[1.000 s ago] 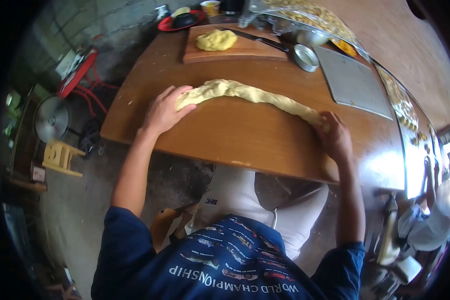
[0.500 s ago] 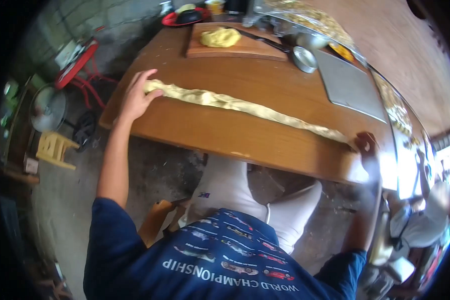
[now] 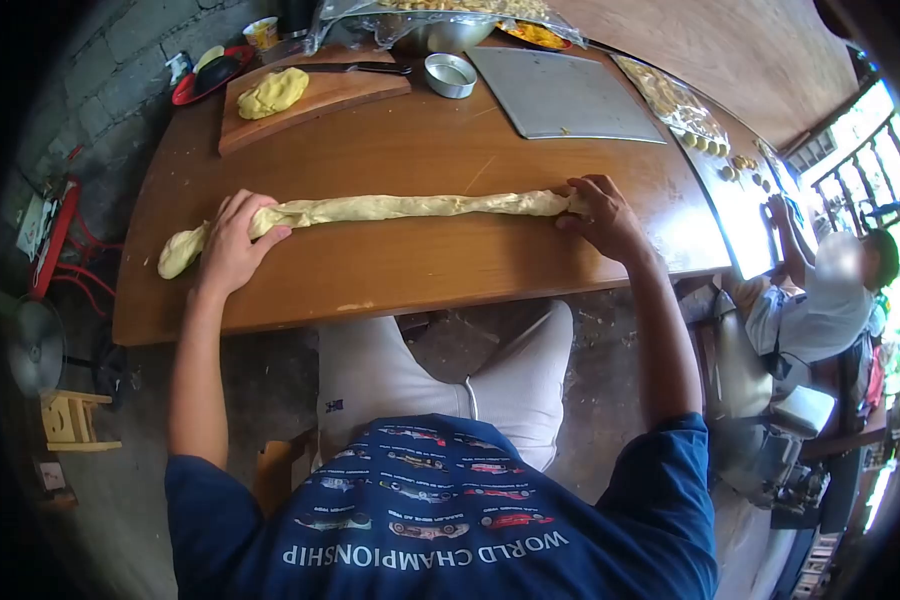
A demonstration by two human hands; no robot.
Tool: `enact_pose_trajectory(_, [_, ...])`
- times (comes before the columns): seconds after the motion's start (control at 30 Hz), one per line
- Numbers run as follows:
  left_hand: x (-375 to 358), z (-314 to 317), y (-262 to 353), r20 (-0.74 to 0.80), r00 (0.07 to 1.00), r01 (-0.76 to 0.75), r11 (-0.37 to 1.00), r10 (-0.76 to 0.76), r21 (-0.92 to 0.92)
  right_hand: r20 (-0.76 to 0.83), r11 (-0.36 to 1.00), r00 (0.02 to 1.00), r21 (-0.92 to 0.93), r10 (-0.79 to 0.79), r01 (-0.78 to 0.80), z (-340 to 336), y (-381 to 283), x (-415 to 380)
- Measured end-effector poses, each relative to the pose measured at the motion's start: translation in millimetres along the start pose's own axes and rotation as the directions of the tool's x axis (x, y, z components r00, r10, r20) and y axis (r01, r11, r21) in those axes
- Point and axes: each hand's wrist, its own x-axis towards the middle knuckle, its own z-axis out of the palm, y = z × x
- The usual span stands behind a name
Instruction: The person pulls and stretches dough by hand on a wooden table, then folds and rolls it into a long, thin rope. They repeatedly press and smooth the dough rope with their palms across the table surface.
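A long rope of pale yellow dough (image 3: 400,207) lies across the wooden table (image 3: 390,265) in front of me. My left hand (image 3: 235,238) is wrapped over it near its left part, and a thick end of dough sticks out beyond that hand. At the rope's right end, my right hand (image 3: 604,218) grips the dough between thumb and fingers. A rounded lump of yellow dough (image 3: 273,92) rests on a wooden board (image 3: 340,98) behind the rope, beside a dark-handled knife (image 3: 355,68).
Behind the rope are a round metal tin (image 3: 451,76), a flat metal tray (image 3: 565,95) and a metal bowl (image 3: 448,35). A red dish (image 3: 213,75) sits at the back left. Another person (image 3: 832,300) sits at the right. A fan (image 3: 36,345) stands at the left.
The camera view has turned and shifted. My hands are closer together, and my left hand now lies inward from the dough's left end. The rope runs straighter between my hands.
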Motion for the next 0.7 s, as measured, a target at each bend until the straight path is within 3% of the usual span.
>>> enact_pose_trajectory(0.07, [0, -1, 0, -0.008, 1.000, 0.010, 1.000, -0.010, -0.011, 0.083, 0.995, 0.993, 0.050, 0.087, -0.091, -16, 5, -4])
enact_pose_trajectory(0.3, [1, 0, -4, -0.017, 1.000, 0.004, 1.000, -0.004, -0.022, 0.067, 0.940, 0.991, 0.316, 0.112, -0.128, -22, 65, -37])
enact_pose_trajectory(0.37, [2, -1, -3, -0.016, 1.000, 0.012, 0.999, -0.013, -0.042, 0.009, 0.575, 0.984, 0.811, 0.176, -0.110, -23, 67, -45])
enact_pose_trajectory(0.4, [2, 0, -4, -0.019, 1.000, 0.013, 0.999, -0.014, -0.037, 0.073, 0.467, 0.970, 0.866, 0.231, -0.177, -22, 74, -49])
enact_pose_trajectory(0.43, [2, 1, -5, -0.017, 1.000, 0.009, 0.999, -0.010, -0.036, 0.071, 0.466, 0.969, 0.867, 0.235, -0.176, -18, 79, -52])
enact_pose_trajectory(0.5, [2, 1, -4, -0.020, 1.000, 0.020, 1.000, -0.021, -0.023, 0.167, 0.066, 0.889, 0.975, 0.426, -0.214, -11, 84, -54])
enact_pose_trajectory(0.57, [2, 1, -2, -0.020, 0.999, 0.026, 0.999, -0.026, -0.024, 0.139, 0.097, 0.887, 0.975, 0.440, -0.201, -7, 86, -53])
enact_pose_trajectory(0.63, [3, 1, -1, -0.019, 0.999, 0.028, 0.999, -0.029, -0.024, 0.064, 0.138, 0.797, 0.974, 0.600, -0.181, -5, 85, -48])
enact_pose_trajectory(0.67, [3, 2, -1, -0.018, 0.999, 0.039, 0.999, -0.039, -0.030, 0.064, 0.136, 0.796, 0.974, 0.602, -0.181, -8, 86, -47])
enact_pose_trajectory(0.7, [2, 2, -1, -0.017, 0.999, 0.050, 0.998, -0.051, -0.036, -0.040, 0.215, 0.789, 0.969, 0.613, -0.118, -14, 85, -45])
